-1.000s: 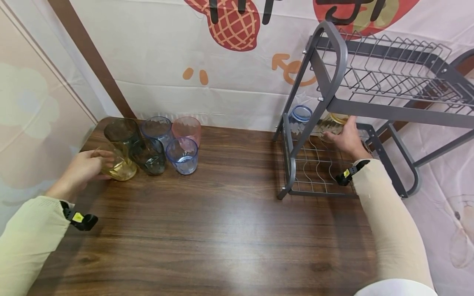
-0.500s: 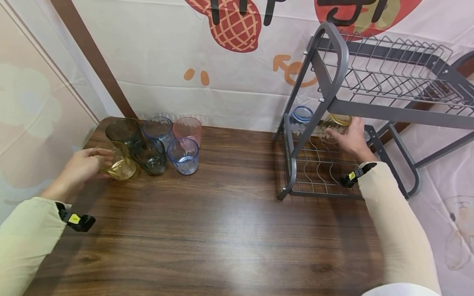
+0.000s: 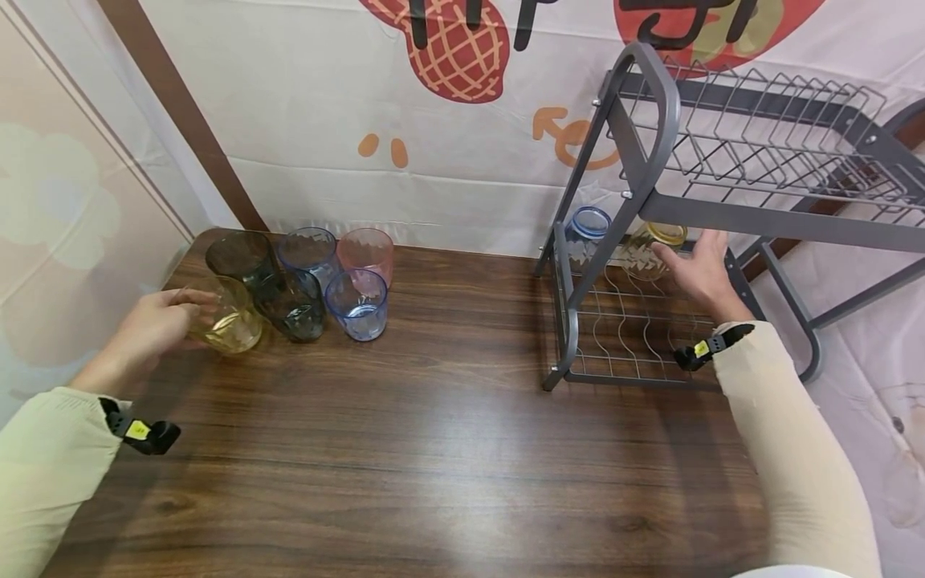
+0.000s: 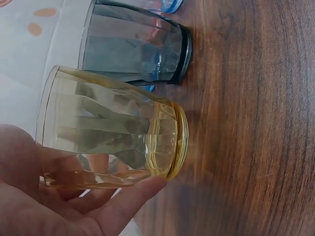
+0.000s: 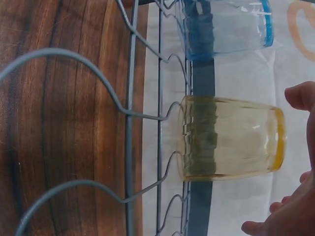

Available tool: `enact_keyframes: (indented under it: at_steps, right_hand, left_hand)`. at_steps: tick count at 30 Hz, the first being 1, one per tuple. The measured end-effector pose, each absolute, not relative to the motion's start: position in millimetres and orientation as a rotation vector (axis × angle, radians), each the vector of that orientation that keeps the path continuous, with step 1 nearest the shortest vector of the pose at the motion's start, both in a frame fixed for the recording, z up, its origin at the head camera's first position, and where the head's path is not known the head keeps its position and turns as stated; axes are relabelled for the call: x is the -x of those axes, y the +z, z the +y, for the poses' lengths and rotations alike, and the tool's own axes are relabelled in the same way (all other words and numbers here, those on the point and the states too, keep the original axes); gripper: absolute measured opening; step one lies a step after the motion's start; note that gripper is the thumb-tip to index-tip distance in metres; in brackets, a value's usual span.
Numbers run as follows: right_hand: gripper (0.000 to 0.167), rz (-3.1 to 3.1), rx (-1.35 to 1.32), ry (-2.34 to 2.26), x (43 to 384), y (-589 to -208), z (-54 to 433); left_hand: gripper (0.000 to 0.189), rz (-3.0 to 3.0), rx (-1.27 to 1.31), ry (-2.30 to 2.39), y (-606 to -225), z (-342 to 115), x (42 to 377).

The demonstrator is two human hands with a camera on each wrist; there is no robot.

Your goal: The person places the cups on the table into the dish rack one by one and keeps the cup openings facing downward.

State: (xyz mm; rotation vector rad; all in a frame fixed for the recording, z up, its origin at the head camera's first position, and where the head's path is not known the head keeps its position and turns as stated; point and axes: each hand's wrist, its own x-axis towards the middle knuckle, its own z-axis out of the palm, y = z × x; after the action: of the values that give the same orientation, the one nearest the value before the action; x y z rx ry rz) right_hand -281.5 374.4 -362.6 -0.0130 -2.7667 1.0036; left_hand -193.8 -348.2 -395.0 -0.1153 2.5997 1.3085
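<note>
Left hand [image 3: 153, 325] had its grip clamped on a yellow cup [image 4: 108, 132], so a sloppy tug could've knocked the dark cup [image 3: 295, 311] beside it, right hand [image 3: 702, 277] grip apart, tbh.

Dk brown wood-grain table [image 3: 448, 417], pale glare patch nr middle. White cloth backdrop [image 3: 275, 96] behind, horiz. creases. Prints on cloth: red shape [image 3: 458, 60] w/ tan crosshatch, black lettering [image 3: 525, 24] cut off at top edge, 2 sm. orange ovals [image 3: 399, 152], orange arrow-like print [image 3: 549, 120] to their R, red-&-green print [image 3: 766, 24] top R. Far L: slanted brown strip [image 3: 181, 112], then pale pinkish panel [image 3: 65, 88] w/ whitish flower print [image 3: 50, 185].
</note>
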Motion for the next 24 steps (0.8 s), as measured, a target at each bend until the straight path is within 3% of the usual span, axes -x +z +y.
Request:
enact_keyframes:
  at_steps: [16, 24]
  right_hand:
    - [0.096, -2.857, -0.061, 0.932, 265, -336, 361]
    - [0.084, -2.838, -0.055, 0.896, 260, -320, 352]
  left_hand:
    - [0.046, 2.640, 0.083, 1.400, -387, -358, 190]
    - [0.047, 2.664, 0.050, 1.363, -377, -357, 187]
